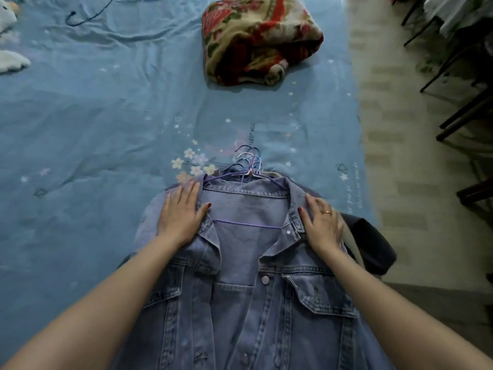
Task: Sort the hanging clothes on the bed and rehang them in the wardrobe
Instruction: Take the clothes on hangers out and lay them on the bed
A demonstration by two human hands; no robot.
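Observation:
A light blue denim jacket [248,303] lies face up on top of a pile of hung clothes on the blue bed sheet [93,145]. A purple wire hanger [246,224] sits inside its collar, and several other hanger hooks [249,162] stick out beyond it. My left hand [180,213] lies flat on the jacket's left shoulder, fingers straight. On the right shoulder rests my right hand [321,222], also flat, with a ring on one finger. A dark garment [370,244] pokes out from under the pile at the right.
A rolled floral blanket [256,36] lies at the far side of the bed. One loose blue hanger [85,14] is at the top left, near a white plush toy [10,62]. Patterned floor [394,129] and dark furniture legs [464,113] are at the right.

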